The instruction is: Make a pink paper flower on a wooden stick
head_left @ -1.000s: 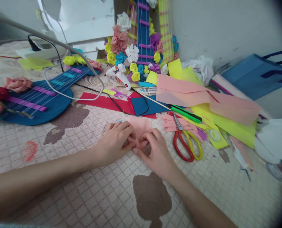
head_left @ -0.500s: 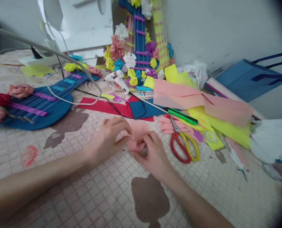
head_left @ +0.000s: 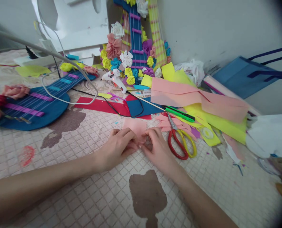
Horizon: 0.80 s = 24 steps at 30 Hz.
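A small pink paper piece (head_left: 135,126) lies on the quilted mat in front of me. My left hand (head_left: 117,147) has its fingers curled and pinching the near edge of the pink paper. Facing it, my right hand (head_left: 158,148) pinches the same edge from the right side. The fingertips of both hands meet at the paper's lower corner. Red and yellow scissors (head_left: 181,142) lie just right of my right hand.
A white glue gun (head_left: 113,77) with a black cord lies behind. A blue guitar-shaped craft (head_left: 34,103) sits at left, another decorated with paper flowers (head_left: 133,44) stands at the back. Pink and yellow sheets (head_left: 202,101), a green pen (head_left: 180,114) and a blue bag (head_left: 245,76) crowd the right.
My left hand, lifted half a second ago, has come back down onto the pink paper. Both hands now pinch its near edge closer together. The view shifted slightly.
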Each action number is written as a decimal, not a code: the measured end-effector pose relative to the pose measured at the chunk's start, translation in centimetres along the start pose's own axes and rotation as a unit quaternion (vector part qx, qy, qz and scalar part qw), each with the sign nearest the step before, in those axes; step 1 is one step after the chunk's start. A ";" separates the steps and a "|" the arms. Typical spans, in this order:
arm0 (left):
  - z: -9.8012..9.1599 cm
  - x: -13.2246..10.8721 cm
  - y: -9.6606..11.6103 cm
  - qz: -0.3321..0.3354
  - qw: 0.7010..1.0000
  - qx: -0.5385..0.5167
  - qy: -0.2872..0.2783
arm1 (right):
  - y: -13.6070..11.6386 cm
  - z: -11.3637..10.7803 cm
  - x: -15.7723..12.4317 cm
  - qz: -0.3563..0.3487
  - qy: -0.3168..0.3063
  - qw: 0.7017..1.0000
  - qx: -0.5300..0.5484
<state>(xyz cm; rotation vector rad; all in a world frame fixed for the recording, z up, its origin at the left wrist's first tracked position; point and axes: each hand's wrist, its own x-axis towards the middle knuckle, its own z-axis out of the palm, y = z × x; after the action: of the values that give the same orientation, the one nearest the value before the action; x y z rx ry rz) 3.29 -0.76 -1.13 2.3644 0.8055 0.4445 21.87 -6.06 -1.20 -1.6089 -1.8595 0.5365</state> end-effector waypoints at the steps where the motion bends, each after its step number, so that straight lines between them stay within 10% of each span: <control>1: 0.0 0.0 0.0 -0.004 1.000 0.004 0.003 | 0.2 0.2 0.0 0.005 0.012 1.000 -0.006; 17: -0.5 -0.1 -0.7 0.015 0.986 -0.079 0.147 | 1.1 -0.2 0.6 0.039 0.065 0.995 0.064; 24: -0.5 -0.4 -0.8 -0.003 0.995 0.065 0.081 | 0.8 0.2 0.5 0.020 0.046 0.999 0.012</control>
<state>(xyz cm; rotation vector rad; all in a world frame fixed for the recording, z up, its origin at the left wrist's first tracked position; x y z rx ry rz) 2.42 -0.28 -1.25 2.4686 0.9408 0.6035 22.23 -5.39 -1.77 -1.6304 -1.7518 0.4909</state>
